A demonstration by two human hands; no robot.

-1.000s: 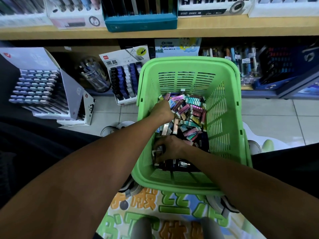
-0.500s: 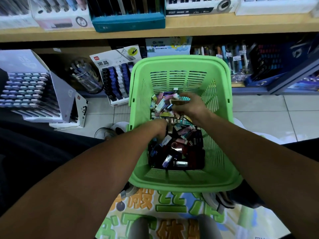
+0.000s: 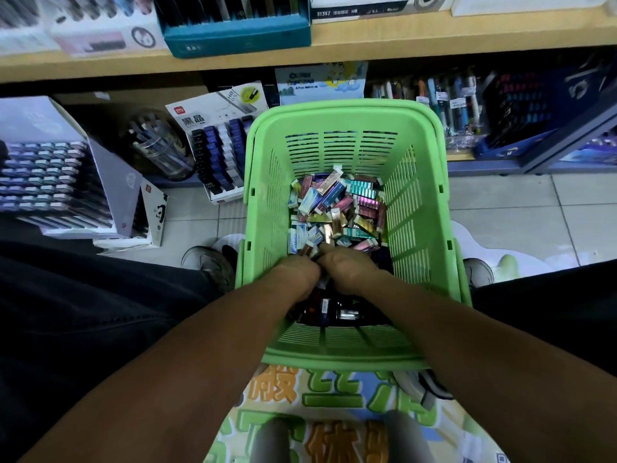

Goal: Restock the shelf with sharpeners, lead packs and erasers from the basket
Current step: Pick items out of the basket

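- Landmark = green basket point(image 3: 347, 125), sits on floor btwn my knees, in front of the wooden shelf point(image 3: 400, 41).
- Both hands down inside basket, near-side half, knuckles up, touching each other at the middle.
- Left hand point(image 3: 297, 277): fingers curled down into the stock; can't tell what they pinch, tips hidden under the hand.
- Right hand point(image 3: 347, 269): same, fingers bent under & buried; grip contents not visible, can't tell if holding anything.
- Task stock: loose pile of small colourful packs point(image 3: 337, 208) fills far half of basket floor, just beyond my knuckles; look like erasers / lead packs, labels too small to read.
- Darker items point(image 3: 329, 310) on near side of basket floor, under my wrists; type unclear.
- Left of basket, on the floor: lead display box point(image 3: 220, 145) w/ rows of blue/black packs, part-filled by the look of it.
- Step, my guess: gathering a handful to lift out; nothing on shelf yet from this grab.
- Risks: packs slick & jumbled, so a two-hand scoop prob sheds some back in or over basket rim onto floor.
- Mixed types in one grab = wrong item in wrong display.
- Basket light, unheld; pulling up hard could tip it toward me.
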